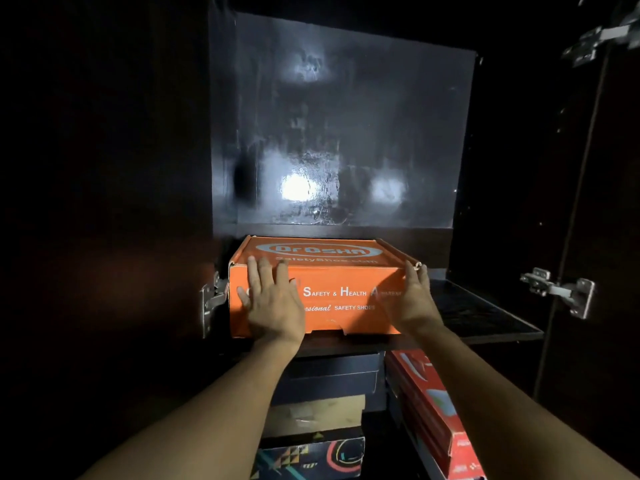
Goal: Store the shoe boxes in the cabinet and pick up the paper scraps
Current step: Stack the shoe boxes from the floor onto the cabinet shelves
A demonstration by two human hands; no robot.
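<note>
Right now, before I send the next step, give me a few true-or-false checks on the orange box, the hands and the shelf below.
1. The orange box sits on a cabinet shelf. True.
2. The left hand lies flat against the box's front. True.
3. The right hand holds a paper scrap. False: it touches the box's right front corner and holds nothing.
4. Nothing is stored under the shelf. False: dark boxes are stacked there, with a red box beside them.
</note>
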